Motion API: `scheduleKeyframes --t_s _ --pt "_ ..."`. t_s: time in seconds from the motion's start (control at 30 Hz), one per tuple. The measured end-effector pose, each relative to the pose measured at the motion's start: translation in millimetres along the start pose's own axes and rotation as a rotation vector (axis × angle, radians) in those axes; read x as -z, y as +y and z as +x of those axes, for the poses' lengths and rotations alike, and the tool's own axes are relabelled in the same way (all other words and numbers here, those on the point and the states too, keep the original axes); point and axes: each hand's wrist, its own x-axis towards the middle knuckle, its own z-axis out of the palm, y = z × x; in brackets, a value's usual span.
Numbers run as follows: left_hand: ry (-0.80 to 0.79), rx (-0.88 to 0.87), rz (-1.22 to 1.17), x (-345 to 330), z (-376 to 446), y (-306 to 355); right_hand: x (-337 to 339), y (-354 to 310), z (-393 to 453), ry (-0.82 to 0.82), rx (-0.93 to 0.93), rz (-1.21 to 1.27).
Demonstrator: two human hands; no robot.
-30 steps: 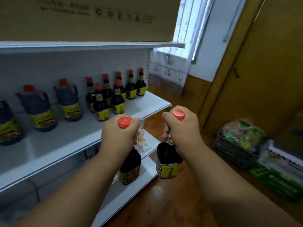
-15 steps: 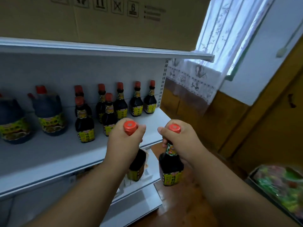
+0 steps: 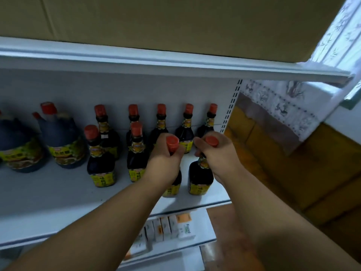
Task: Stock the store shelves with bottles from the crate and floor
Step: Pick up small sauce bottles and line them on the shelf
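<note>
A big cardboard box [image 3: 175,26] fills the upper shelf [image 3: 175,64], whose front lip overhangs the white middle shelf [image 3: 48,202]. The middle shelf has a bare strip along its front edge at the left and centre; its right end stops at the perforated upright [image 3: 230,106], with wooden wall panelling [image 3: 293,173] and a lace curtain [image 3: 283,106] beyond.

2 large dark jugs [image 3: 62,141] with red caps stand toward the left end of the middle shelf. To their right, 5 soy sauce bottles [image 3: 188,126] line the back wall and 2 more [image 3: 100,163] stand in front of them.

The left hand [image 3: 166,159] is clamped around the neck of the left bottle [image 3: 173,187], and the right hand [image 3: 218,155] is clamped around the neck of the right bottle [image 3: 200,177]. Both bottles are upright, side by side near the shelf's front right corner, in front of the back row; contact with the shelf cannot be told.

Small white and orange cartons [image 3: 168,227] sit on the lower shelf [image 3: 203,231].
</note>
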Motion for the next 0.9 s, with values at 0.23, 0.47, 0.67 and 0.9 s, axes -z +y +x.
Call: scheduleKeyframes --t_s 0.23,0.47,0.67,0.9 --pt "0.13 0.104 0.047 -27.6 34.5 -10.1 6.0 34.4 57.0 -0.097 0.039 -0.053" --pt "0.185 0.051 0.144 -35.4 50.8 -13.3 8.8 35.9 85.0 -0.299 0.111 -0.002" --pt "0.333 0.11 0.151 -53.1 16.4 -36.7 8.0 68.3 82.1 -0.237 0.197 -0.236" --pt "0.356 0.248 0.091 -65.4 -13.6 -96.5 3.6 105.3 59.7 -0.19 0.215 -0.483"
